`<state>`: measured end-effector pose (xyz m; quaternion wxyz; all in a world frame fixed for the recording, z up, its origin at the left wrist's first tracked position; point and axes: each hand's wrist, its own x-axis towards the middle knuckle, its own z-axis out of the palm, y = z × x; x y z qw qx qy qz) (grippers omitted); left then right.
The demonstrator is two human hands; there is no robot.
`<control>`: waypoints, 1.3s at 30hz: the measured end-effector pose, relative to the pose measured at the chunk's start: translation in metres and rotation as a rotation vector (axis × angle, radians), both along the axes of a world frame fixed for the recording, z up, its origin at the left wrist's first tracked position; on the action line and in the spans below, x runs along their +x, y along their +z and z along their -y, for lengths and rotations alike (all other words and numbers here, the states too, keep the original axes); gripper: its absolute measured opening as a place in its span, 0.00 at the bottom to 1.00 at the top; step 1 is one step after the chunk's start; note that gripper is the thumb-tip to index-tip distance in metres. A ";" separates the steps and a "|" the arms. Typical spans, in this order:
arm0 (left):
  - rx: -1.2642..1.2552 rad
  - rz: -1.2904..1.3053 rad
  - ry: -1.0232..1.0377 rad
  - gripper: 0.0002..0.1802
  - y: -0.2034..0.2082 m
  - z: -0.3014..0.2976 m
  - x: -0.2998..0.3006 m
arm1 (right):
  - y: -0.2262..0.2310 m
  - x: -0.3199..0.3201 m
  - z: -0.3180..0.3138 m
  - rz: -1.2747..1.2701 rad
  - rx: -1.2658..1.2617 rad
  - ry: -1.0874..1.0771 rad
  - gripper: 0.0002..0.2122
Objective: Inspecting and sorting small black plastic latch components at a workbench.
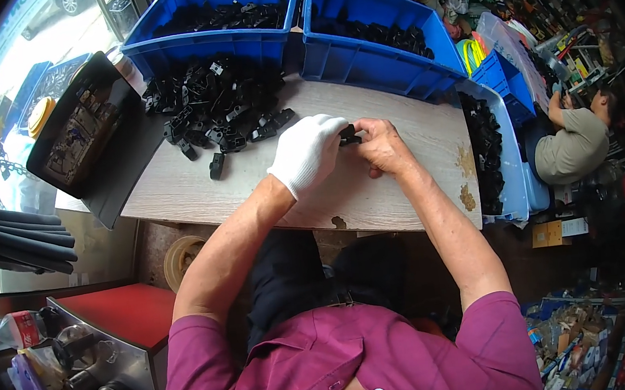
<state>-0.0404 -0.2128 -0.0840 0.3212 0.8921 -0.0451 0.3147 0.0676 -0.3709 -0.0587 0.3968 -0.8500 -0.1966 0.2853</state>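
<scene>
Over the middle of the wooden table [405, 192], a small black plastic part [350, 135] is held between my two hands. My left hand [307, 151] wears a white glove and grips the part from its left side. From the right, my bare right hand [385, 146] pinches the same part, with the fingers curled round it. The fingers hide much of the part, so its exact kind is unclear. A heap of similar black parts [213, 102] lies on the table beyond my left hand, with one loose part [217, 166] at its near edge.
Two blue bins [211, 50] with black parts stand along the table's far edge. A pale blue tub [510, 157] of black parts is at the right. At the left, a tablet [82, 133] leans in a dark cover. A person [572, 142] sits farther right.
</scene>
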 end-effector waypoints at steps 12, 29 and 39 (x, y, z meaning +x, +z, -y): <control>0.232 -0.045 -0.247 0.15 -0.013 -0.001 0.018 | 0.001 -0.007 0.006 0.085 0.017 -0.024 0.18; 0.250 0.013 -0.116 0.21 -0.007 0.007 0.005 | -0.003 -0.007 0.015 0.062 0.152 -0.124 0.17; 0.310 0.008 -0.053 0.14 -0.009 0.001 0.005 | 0.003 0.039 0.179 0.041 0.840 -1.095 0.12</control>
